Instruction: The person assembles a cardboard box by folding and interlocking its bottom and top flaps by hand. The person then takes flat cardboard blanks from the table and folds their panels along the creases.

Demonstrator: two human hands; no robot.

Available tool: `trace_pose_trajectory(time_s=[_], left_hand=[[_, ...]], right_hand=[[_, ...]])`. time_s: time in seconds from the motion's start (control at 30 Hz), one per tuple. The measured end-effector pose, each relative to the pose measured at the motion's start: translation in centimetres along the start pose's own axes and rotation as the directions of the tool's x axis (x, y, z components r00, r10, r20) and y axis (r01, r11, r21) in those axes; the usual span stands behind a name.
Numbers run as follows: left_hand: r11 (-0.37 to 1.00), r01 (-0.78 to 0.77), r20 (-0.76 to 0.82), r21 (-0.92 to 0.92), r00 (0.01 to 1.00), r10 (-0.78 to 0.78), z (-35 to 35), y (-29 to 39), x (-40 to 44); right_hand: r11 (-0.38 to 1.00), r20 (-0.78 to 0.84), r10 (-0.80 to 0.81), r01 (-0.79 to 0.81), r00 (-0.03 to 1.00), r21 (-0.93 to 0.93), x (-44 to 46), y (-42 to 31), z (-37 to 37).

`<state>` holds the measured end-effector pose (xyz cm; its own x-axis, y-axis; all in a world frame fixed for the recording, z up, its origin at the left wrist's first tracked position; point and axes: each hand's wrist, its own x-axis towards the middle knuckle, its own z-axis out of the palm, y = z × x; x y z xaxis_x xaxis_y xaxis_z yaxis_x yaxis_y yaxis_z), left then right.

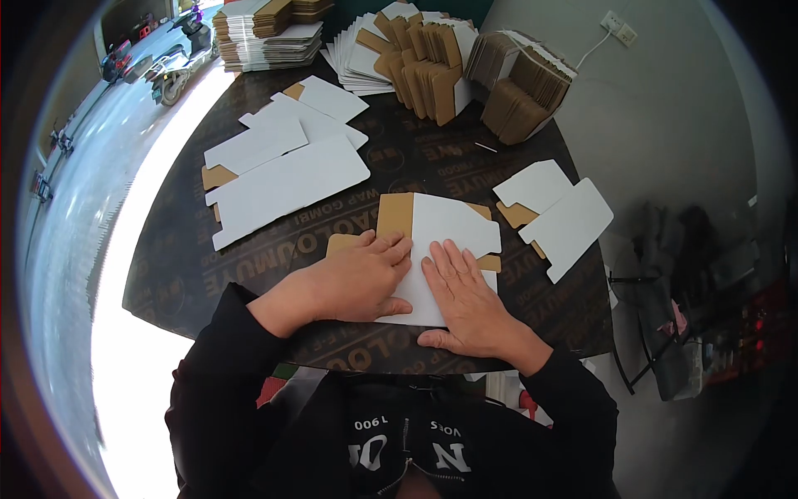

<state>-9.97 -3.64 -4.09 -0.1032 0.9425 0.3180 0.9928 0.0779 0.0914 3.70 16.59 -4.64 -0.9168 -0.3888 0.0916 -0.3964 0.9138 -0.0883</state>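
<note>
A folded white and brown cardboard piece [449, 218] lies flat near the table's front edge. My left hand [357, 279] rests on its left part, palm down, fingers lying across the brown flap and the white panel. My right hand [467, 303] lies flat on the white panel, its fingers stretched and pointing away from me. Neither hand grips anything. Part of the cardboard is hidden under both hands.
On the dark printed table [274, 279], white cardboard pieces [291, 187] overlap at the left and another folded piece [569, 208] lies right. Cardboard stacks [270, 37] and upright bundles [524, 83] stand along the back. A chair [657, 333] is beyond the right edge.
</note>
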Motion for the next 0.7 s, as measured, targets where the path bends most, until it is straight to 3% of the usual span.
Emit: trace_pose_trajectory(time_s=[0.07, 0.23, 0.3, 0.37, 0.4, 0.47, 0.53, 0.57, 0.7], left_hand=[[0.998, 0.007, 0.036, 0.064, 0.999, -0.009, 0.3, 0.2, -0.1], [0.998, 0.057, 0.188, -0.037, 0.981, -0.049, -1.6, 0.1, 1.0], [0.986, 0.057, 0.178, -0.156, 0.984, -0.028, -1.5, -0.9, 1.3], [0.96, 0.059, 0.174, -0.274, 0.985, -0.01, -1.7, -1.8, 1.5], [0.962, 0.056, 0.177, -0.268, 0.984, -0.008, -2.3, -1.8, 1.7], [0.83, 0.34, 0.2, -0.443, 0.939, -0.278, -3.6, -1.4, 2.4], [0.584, 0.565, 0.27, -0.583, 0.812, -0.517, -4.5, -1.1, 3.3], [0.585, 0.566, 0.27, -0.581, 0.812, -0.518, -4.3, -1.2, 3.6], [0.192, 0.59, 0.33, -0.784, 0.658, -0.676, -2.1, -2.3, 4.3]], right_hand=[[1.0, 0.009, 0.003, -0.004, 1.0, 0.028, -0.1, -0.1, 0.6], [0.999, -0.084, 0.002, -0.007, 0.996, -0.053, 0.0, -0.2, -0.2], [0.959, -0.135, 0.11, -0.069, 0.985, 0.276, -0.2, 0.6, -1.5], [0.806, -0.147, 0.219, -0.094, 0.965, 0.584, -0.3, 1.5, -2.7], [0.875, -0.236, 0.246, -0.11, 0.94, 0.472, -0.1, 2.2, -3.3], [0.92, -0.323, 0.273, -0.148, 0.906, 0.362, 0.5, 3.6, -4.3], [0.889, -0.23, 0.412, -0.334, 0.882, 0.314, 1.0, 5.2, -4.6], [0.869, -0.193, 0.464, -0.404, 0.864, 0.285, 1.1, 6.0, -4.5], [0.819, 0.028, 0.558, -0.556, 0.829, 0.144, 2.6, 6.6, -5.2]])
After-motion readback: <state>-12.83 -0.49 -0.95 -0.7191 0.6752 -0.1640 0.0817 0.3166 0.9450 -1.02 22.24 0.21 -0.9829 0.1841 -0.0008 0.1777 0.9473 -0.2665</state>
